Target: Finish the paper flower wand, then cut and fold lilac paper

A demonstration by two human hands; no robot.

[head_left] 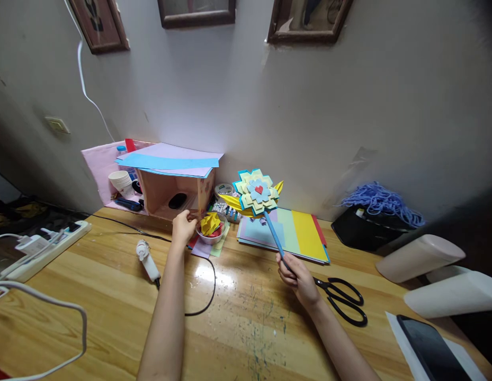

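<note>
Above the right hand (296,275), the layered paper flower (259,190) has pale-yellow petals edged bright blue, a light-blue inner rosette and a red heart, with golden-yellow pointed leaves (230,202) and a slim blue stem (273,232). Beside the left hand (184,227), crumpled paper (209,224) shows yellow and red, and the pink open-fronted box (156,193) beyond carries lilac and sky-blue sheets (174,162). Between the forearms, the honey-brown wooden table (214,344) is streaked with grain and flecked dark blue-green.

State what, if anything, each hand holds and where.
The right hand holds the paper flower low on its blue stem. The left hand is at the bowl; any grip is unclear.
</note>
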